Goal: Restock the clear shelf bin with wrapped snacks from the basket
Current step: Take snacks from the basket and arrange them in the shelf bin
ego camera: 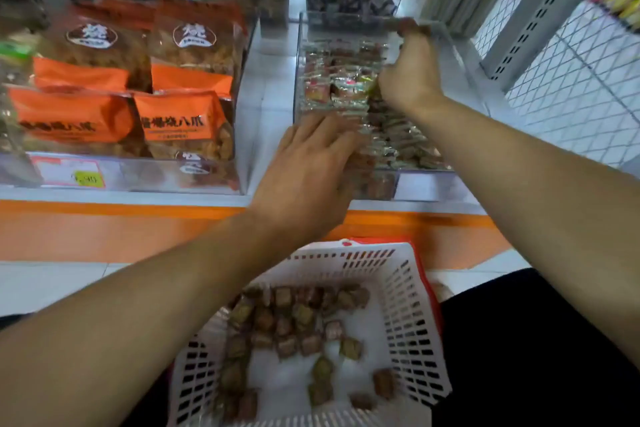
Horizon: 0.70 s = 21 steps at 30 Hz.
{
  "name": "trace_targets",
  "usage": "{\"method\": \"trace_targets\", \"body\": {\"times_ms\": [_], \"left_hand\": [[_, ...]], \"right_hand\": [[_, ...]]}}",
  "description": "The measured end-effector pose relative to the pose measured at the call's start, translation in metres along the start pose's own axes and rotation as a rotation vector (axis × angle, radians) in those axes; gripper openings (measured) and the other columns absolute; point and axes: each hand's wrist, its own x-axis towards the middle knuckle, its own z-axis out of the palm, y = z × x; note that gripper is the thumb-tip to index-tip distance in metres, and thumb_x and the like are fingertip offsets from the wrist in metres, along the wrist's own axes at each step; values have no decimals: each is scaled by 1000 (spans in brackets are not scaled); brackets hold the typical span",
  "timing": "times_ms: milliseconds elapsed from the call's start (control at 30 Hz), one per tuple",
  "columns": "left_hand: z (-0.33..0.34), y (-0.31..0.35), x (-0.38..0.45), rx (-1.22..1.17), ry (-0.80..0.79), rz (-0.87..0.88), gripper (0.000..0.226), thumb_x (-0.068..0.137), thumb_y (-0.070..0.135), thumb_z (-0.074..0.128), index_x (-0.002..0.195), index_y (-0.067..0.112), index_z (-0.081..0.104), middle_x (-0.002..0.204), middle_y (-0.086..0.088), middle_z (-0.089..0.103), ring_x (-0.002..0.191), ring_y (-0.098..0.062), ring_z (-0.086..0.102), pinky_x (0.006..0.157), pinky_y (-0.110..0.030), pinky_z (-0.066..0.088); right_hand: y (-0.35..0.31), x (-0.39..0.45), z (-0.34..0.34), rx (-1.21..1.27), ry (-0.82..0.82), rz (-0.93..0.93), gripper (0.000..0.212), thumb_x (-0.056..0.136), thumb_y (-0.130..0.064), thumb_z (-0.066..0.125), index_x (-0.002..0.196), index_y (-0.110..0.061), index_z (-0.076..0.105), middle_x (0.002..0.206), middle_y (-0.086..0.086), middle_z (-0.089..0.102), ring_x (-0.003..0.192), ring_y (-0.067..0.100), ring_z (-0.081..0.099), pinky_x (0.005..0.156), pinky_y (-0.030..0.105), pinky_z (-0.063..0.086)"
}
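Both my arms reach out. My left hand [308,166] lies flat, fingers spread. My right hand [410,71] is curled, fingers pinched.

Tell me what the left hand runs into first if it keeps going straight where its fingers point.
Probably the wrapped snacks piled in the clear shelf bin: the left hand points up and right over the bin's front edge, fingertips already at the nearest packets. Depth is unclear.

My left hand [306,166] lies flat, fingers spread, on wrapped snacks [346,87] at the near edge of the clear bin [460,55] at twelve o'clock. My right hand [408,69] reaches deeper into it, fingers bunched. A white basket [412,308] of snacks sits at six o'clock. Orange bags [180,118] fill ten o'clock.
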Motion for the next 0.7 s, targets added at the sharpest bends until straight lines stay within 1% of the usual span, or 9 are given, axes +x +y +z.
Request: {"method": "trace_targets", "body": {"times_ms": [67, 133, 200, 267, 333, 367, 433, 600, 700], "left_hand": [[-4, 2, -10, -84, 83, 0, 27, 74, 12, 68, 101, 15, 65, 103, -5, 65, 99, -28, 58, 82, -40, 49], [-2, 0, -29, -149, -78, -74, 17, 77, 21, 69, 89, 23, 57, 88, 1, 63, 82, -24, 59, 67, -35, 50], [11, -8, -57, -123, -404, -228, 18, 82, 32, 68, 90, 29, 53, 91, 4, 65, 84, -23, 62, 67, -33, 50], [37, -23, -92, -4, -777, -323, 26, 86, 35, 68, 108, 27, 57, 110, 0, 66, 100, -22, 63, 78, -29, 49], [67, -42, -133, -3, -1058, -397, 38, 90, 32, 64, 124, 16, 59, 123, -8, 64, 112, -24, 62, 89, -29, 49], [78, -50, -152, -75, -1119, -454, 40, 91, 29, 63, 127, 12, 59, 126, -12, 64, 116, -26, 61, 96, -31, 48], [97, -68, -187, -175, -1140, -570, 50, 89, 24, 67, 136, 10, 55, 137, -15, 58, 126, -30, 55, 105, -27, 41], [144, -97, -240, -288, -966, -804, 103, 63, 53, 71, 153, 21, 34, 156, -15, 37, 143, -36, 36, 115, -44, 37], [174, -103, -250, -373, -779, -892, 99, 60, 54, 76, 148, 26, 42, 156, -10, 38, 144, -35, 33, 118, -46, 33]], "right_hand": [[-14, -21, -15, 142, 180, -241, 42, 81, 11, 47, 117, -4, 61, 117, 16, 59, 108, 27, 56, 91, 32, 47], [-30, -63, -25, 351, 257, -565, 27, 74, 17, 41, 85, 3, 62, 89, 20, 61, 83, 30, 56, 74, 37, 45], [-36, -118, -22, 438, 120, -809, 23, 67, 17, 41, 67, 0, 56, 71, 16, 56, 69, 29, 50, 64, 40, 40], [-21, -179, -5, 355, -205, -912, 18, 68, 10, 48, 68, -2, 60, 71, 13, 58, 69, 28, 52, 61, 40, 42], [14, -231, 22, 46, -664, -836, 26, 76, 4, 55, 95, -7, 71, 98, 15, 69, 92, 34, 62, 75, 45, 53], [37, -250, 37, -142, -885, -727, 39, 80, 2, 56, 114, -11, 68, 120, 13, 66, 112, 33, 60, 89, 46, 53], [82, -282, 69, -299, -1108, -426, 49, 85, -6, 58, 132, -17, 59, 140, 8, 55, 129, 29, 50, 102, 41, 47], [126, -326, 142, -123, -1019, 53, 57, 79, -22, 70, 134, -21, 54, 139, 7, 52, 132, 28, 44, 101, 30, 33], [132, -347, 184, -115, -968, 148, 80, 77, -30, 72, 148, -22, 37, 152, 11, 35, 139, 36, 33, 109, 46, 39]]}}
